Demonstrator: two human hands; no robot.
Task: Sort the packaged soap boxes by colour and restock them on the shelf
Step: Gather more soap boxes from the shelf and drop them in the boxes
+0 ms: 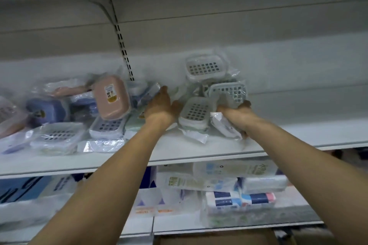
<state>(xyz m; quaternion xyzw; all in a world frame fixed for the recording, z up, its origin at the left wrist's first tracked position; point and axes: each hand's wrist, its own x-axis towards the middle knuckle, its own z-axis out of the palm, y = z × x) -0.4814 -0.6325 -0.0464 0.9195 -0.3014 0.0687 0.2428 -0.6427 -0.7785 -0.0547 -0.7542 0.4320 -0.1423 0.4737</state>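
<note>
Now my left hand (162,103) lies spread and my right hand (236,110) grips a soap box (228,90), bracketing the white pile together.

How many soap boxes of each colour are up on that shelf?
Only the ones clear enough to count:
Pale boxes with holes: 3 in the right pile, 2 on the left, so 5
Pink boxes: 2
Blue boxes: 2
Total: 9
The other wrapped ones are too blurry to count.
</note>
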